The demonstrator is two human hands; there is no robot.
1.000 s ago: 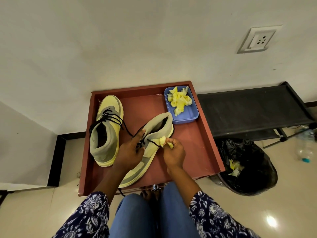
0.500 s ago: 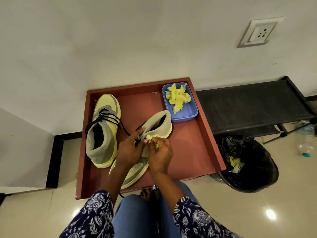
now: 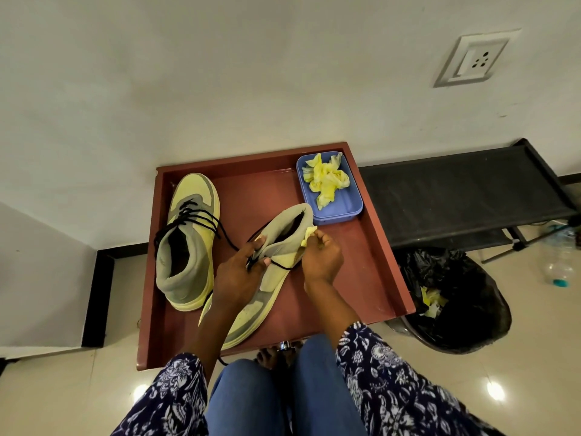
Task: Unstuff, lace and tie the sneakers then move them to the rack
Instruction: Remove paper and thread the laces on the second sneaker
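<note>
2 sneakers sit on the red tray (image 3: 390, 247): the left hand (image 3: 239, 275) grips the near sneaker (image 3: 276, 259) and its black lace (image 3: 279, 265), while the right hand (image 3: 320, 256) pinches a yellow paper wad (image 3: 309, 234) at its collar. If the paper tears, scraps may stay inside, and tugging could pull the loose lace out of its eyelets.
</note>
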